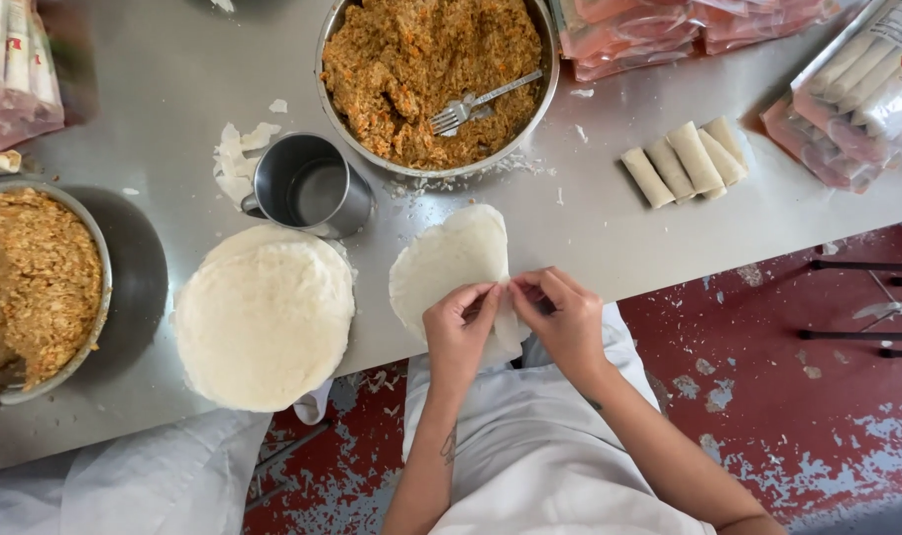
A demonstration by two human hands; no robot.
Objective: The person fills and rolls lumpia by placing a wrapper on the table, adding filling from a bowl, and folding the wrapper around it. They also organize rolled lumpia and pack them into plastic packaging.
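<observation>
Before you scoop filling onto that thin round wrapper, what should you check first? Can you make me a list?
1. Wrapper lying flat on the table: not ok, its near edge hangs over and is pinched by the left hand and right hand.
2. Single sheet, not two stuck together: cannot tell.
3. Filling ready in the bowl: ok.
4. Fork within reach, in the bowl: ok.
5. Spare wrappers in the stack: ok.
6. Water in the metal cup: cannot tell.
</observation>
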